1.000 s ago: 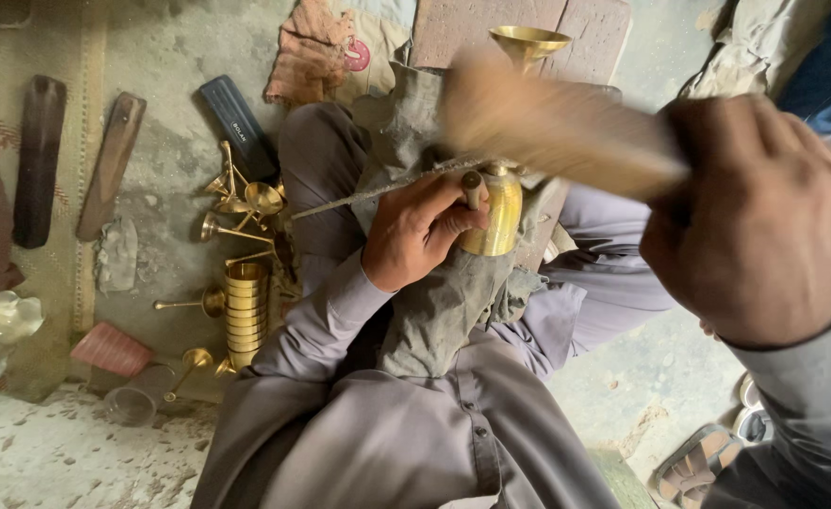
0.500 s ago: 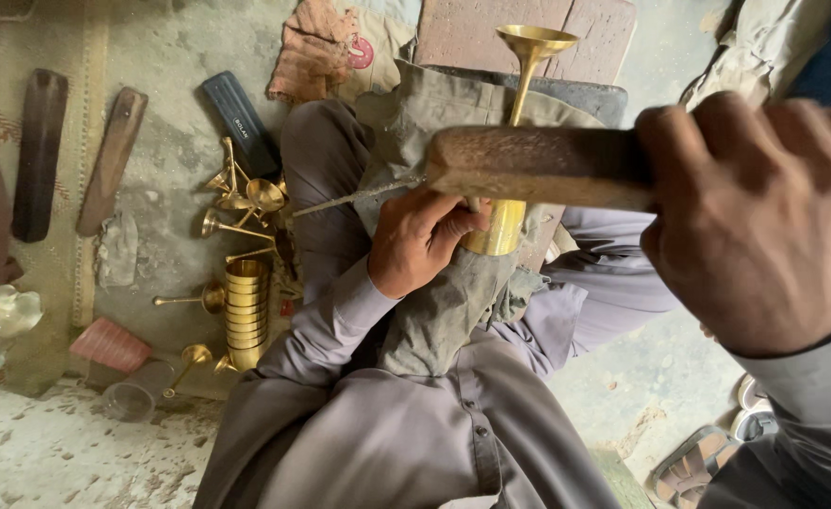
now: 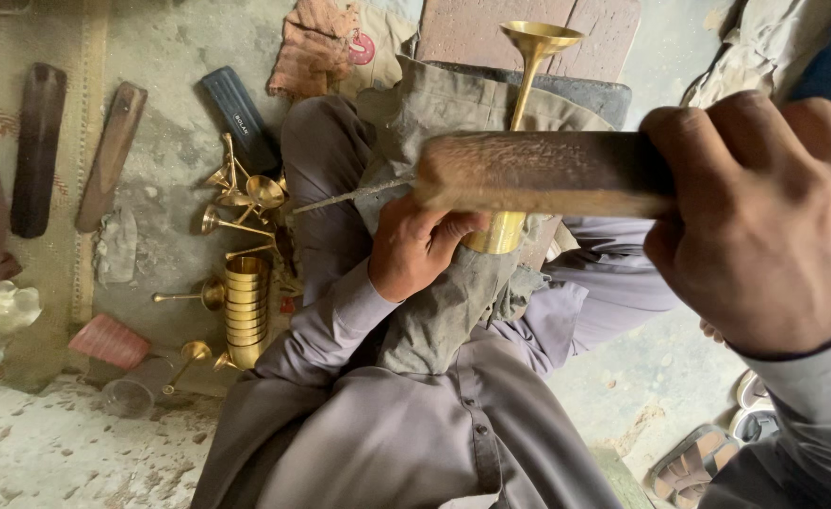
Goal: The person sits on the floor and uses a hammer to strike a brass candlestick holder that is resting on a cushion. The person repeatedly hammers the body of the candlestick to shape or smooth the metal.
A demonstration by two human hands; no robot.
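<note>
The right hand is raised close to the camera, its fingers wrapped tight round the dark wooden handle of a thin metal file, whose tip points away to the left. Below that handle the left hand presses on a grey cloth over the lap, fingers curled round the base of a brass goblet; the goblet lies tilted, with its flared cup away from the body, and I cannot see inside it. Left of the goblet, on the floor, stands a stack of brass cups nested one in another, with loose brass stemmed pieces above it. Farther left of the goblet lie two dark wooden sticks.
</note>
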